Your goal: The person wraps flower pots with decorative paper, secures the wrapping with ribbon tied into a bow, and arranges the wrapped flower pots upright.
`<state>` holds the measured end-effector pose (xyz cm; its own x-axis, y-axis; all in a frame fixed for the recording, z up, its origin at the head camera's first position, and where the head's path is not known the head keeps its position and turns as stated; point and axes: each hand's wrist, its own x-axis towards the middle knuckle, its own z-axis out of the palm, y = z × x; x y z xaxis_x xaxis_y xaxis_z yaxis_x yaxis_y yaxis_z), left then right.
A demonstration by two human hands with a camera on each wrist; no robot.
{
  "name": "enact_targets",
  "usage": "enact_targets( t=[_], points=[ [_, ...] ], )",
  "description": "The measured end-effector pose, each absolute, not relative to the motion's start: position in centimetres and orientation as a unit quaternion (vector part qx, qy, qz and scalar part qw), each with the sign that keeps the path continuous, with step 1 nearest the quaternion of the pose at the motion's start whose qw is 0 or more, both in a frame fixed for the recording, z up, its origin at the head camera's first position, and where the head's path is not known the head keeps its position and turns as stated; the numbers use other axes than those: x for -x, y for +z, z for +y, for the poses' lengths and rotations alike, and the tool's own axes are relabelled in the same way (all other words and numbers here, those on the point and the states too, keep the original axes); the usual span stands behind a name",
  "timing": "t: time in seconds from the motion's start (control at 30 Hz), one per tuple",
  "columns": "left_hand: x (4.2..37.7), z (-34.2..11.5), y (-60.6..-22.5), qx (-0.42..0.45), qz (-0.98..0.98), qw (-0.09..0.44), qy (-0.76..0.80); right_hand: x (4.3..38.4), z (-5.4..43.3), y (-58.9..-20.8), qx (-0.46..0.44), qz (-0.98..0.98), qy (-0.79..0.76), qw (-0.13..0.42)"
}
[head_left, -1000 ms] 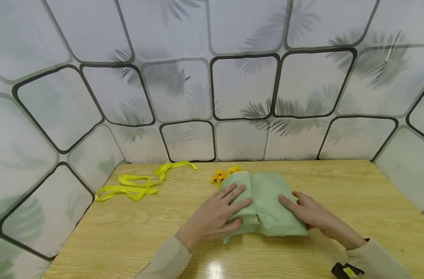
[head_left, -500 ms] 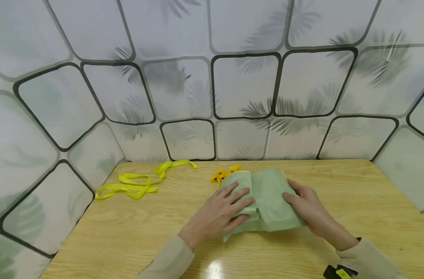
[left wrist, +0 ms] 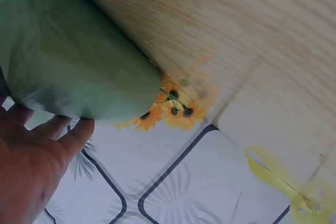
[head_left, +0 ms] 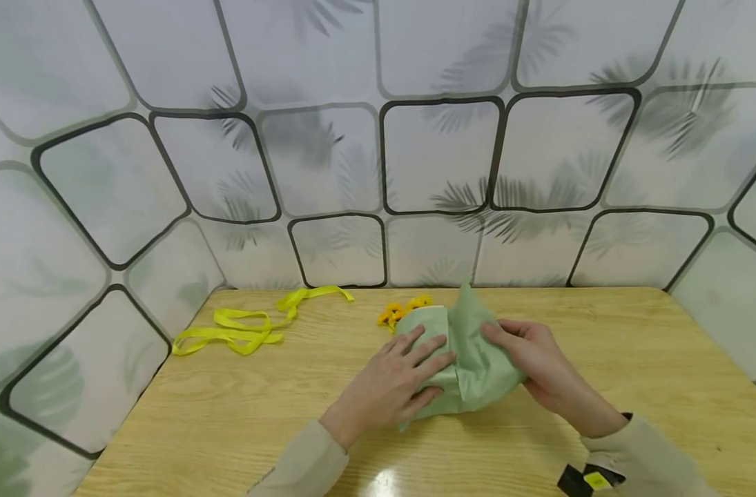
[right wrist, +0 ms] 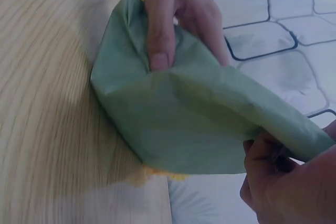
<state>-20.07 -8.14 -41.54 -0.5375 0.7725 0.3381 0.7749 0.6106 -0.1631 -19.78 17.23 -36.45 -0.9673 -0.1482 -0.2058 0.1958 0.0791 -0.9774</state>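
Observation:
Light green wrapping paper (head_left: 486,376) lies folded around a bunch of yellow-orange flowers (head_left: 391,315), whose heads stick out at its far left end. The stems are hidden inside the paper. My left hand (head_left: 393,379) rests on the left part of the paper, fingers spread and nearly straight. On the other side, my right hand (head_left: 539,355) pinches the right flap, thumb on top, holding it raised with a peak pointing up. In the right wrist view the curled fingers of the right hand (right wrist: 294,184) grip the paper's edge.
A loose yellow ribbon (head_left: 244,338) lies in loops at the back left of the wooden table (head_left: 241,407). Patterned cloth walls (head_left: 440,155) stand behind and at both sides. A small black and yellow device (head_left: 592,480) sits at the right cuff.
My right hand has moved up and to the left, lifting the right flap of the wrapping paper and folding it inward. The left hand has stayed nearly in place on the paper.

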Motion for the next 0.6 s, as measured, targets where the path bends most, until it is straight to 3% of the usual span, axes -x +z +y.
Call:
enact_targets(
  t=[0.3, 0.6],
  points=[
    [19.8, -8.0, -41.5, 0.422, -0.888, 0.182, -0.011, 18.4, 15.6, -35.7, -0.039, 0.672, -0.724, 0.151],
    [19.9, -8.0, -41.8, 0.411, -0.894, 0.173, -0.043, 16.8, 16.0, -37.4, -0.019, 0.637, -0.752, 0.168]
  ],
)
